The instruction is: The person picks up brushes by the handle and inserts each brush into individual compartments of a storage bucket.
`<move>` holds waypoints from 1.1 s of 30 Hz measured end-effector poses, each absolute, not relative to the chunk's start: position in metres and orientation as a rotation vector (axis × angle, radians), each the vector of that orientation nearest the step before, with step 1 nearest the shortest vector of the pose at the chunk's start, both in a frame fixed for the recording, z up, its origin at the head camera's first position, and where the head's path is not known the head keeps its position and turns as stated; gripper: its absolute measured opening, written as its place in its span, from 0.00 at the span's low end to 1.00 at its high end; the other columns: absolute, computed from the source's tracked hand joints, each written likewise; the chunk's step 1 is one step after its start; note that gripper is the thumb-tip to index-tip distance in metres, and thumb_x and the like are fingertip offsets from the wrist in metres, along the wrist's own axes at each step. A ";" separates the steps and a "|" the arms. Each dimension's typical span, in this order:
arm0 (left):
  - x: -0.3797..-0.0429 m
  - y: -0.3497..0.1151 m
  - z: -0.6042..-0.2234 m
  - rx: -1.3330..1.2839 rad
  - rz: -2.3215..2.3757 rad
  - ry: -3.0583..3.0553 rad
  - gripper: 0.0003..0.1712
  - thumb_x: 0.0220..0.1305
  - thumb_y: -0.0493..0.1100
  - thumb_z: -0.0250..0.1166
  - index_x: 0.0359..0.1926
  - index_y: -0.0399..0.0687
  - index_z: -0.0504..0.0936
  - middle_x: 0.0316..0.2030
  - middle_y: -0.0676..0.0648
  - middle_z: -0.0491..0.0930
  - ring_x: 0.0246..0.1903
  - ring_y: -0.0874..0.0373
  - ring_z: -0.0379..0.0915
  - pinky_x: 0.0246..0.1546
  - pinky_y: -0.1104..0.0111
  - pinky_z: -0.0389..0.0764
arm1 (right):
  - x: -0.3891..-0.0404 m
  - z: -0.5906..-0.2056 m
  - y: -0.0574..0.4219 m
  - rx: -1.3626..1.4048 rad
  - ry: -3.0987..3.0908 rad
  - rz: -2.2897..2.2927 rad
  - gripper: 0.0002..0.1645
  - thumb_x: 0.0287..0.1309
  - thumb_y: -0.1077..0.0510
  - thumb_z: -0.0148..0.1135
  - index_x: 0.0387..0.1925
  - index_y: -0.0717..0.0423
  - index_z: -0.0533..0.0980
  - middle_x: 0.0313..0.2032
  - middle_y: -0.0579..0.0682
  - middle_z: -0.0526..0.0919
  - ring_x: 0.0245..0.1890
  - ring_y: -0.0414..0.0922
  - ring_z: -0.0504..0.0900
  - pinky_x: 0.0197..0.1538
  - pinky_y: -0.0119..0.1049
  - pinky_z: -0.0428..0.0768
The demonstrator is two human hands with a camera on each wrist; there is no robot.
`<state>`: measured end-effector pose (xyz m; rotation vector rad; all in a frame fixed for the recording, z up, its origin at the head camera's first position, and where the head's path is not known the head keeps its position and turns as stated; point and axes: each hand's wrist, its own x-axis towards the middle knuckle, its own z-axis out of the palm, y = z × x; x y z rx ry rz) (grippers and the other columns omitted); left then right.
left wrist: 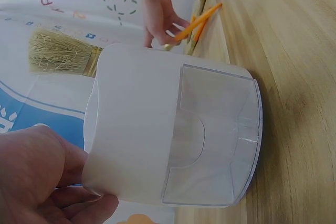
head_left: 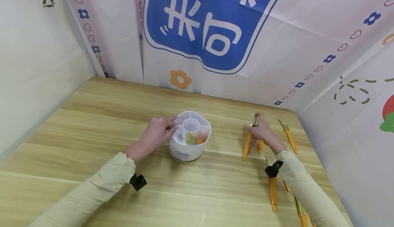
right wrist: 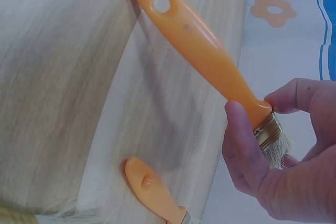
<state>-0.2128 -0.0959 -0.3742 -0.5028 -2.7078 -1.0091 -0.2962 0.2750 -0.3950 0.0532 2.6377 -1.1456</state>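
My left hand [head_left: 156, 133] pinches the rim of a white round organizer [head_left: 192, 152] with several compartments around a central cup. In the left wrist view, a clear drawer [left wrist: 226, 103] shows on its lower side. A paintbrush [head_left: 191, 138] stands in the organizer, its pale bristles [left wrist: 58, 53] sticking out over the rim. Off to the right, my right hand [head_left: 262, 131] holds an orange-handled paintbrush [right wrist: 205, 51] by its metal ferrule, bristles towards the palm. The handle slants down, its end close to the table. Just beside it lies another orange-handled paintbrush [right wrist: 152, 190].
Along the table's right side lie more orange paintbrushes, one near the back [head_left: 290, 141], one below the right wrist [head_left: 273, 194] and one at the front [head_left: 302, 216]. Printed cloth walls [head_left: 117, 49] enclose the wooden table [head_left: 92, 131] at the back and sides.
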 end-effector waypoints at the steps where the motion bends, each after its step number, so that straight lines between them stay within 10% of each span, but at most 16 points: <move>1: -0.213 -0.096 -0.374 -0.503 -1.012 -2.710 0.10 0.60 0.35 0.58 0.35 0.35 0.86 0.52 0.35 0.78 0.27 0.51 0.83 0.13 0.77 0.64 | -0.296 -0.395 0.275 0.051 2.637 -1.156 0.45 0.58 0.62 0.53 0.69 0.57 0.37 0.36 0.63 0.72 0.19 0.48 0.81 0.31 0.47 0.85; 33: -0.213 -0.096 -0.374 -0.510 -1.010 -2.703 0.10 0.60 0.35 0.60 0.35 0.35 0.86 0.52 0.36 0.78 0.39 0.46 0.83 0.19 0.77 0.71 | -0.283 -0.390 0.257 -0.031 2.601 -1.404 0.48 0.54 0.67 0.53 0.68 0.57 0.37 0.39 0.60 0.69 0.23 0.43 0.80 0.35 0.43 0.86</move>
